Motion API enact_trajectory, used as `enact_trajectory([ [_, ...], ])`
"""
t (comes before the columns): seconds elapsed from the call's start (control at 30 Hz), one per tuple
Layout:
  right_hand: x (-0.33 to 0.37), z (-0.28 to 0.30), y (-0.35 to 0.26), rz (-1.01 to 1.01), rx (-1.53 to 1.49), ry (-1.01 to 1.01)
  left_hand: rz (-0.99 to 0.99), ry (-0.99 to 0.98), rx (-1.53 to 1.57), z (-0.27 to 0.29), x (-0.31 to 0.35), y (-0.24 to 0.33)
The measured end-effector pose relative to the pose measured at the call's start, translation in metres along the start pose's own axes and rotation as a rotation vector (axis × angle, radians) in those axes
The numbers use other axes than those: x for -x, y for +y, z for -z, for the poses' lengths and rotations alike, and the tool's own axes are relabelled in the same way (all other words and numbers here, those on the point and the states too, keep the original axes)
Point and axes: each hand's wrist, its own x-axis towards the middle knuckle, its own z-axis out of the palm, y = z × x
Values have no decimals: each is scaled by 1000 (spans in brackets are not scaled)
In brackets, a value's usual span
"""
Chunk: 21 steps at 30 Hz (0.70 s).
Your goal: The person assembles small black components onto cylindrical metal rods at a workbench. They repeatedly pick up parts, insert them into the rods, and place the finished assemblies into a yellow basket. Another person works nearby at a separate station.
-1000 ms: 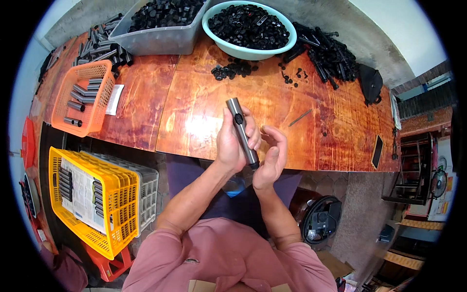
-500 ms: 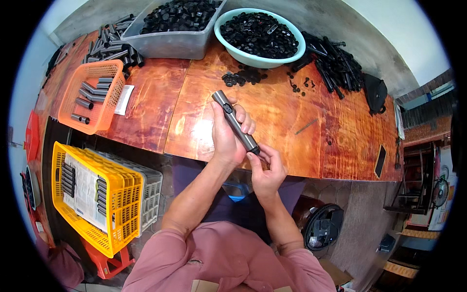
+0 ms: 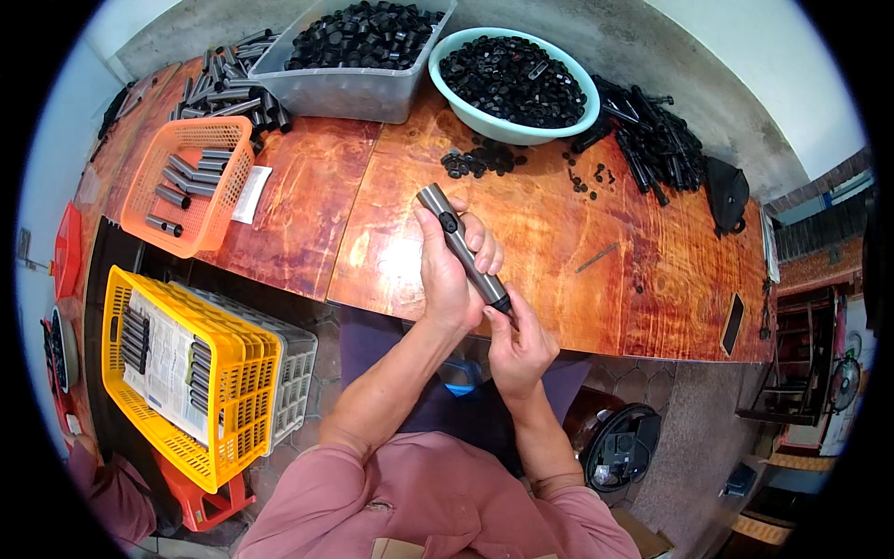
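A dark grey metal tube (image 3: 469,257) with a black oval button on its upper side slants across the space above the table's front edge. My left hand (image 3: 450,273) is wrapped round its middle, thumb along the button end and fingers curled over the far side. At its lower right end sits a black end piece (image 3: 503,305). My right hand (image 3: 521,343) pinches that end between thumb and fingers; the fingertips partly hide it.
On the glossy wooden table (image 3: 391,224) stand a clear bin (image 3: 340,96) and a mint basin (image 3: 521,132) of small black parts. An orange basket (image 3: 140,219) holds several tubes. Loose black parts (image 3: 480,160) lie behind my hands. A yellow crate (image 3: 223,410) stands at lower left.
The whole view has shifted slightly, so the table things appear a little lower and further right. Both hands keep their hold on the tube.
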Motion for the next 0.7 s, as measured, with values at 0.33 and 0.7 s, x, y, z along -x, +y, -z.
enact_trajectory([
  [0.33, -1, 2, 3, 3, 34, -13, 10, 72, 8, -10, -1, -2],
  [0.7, -38, 13, 34, -406, -481, -193, -116, -287, -785, 11, -29, 29],
])
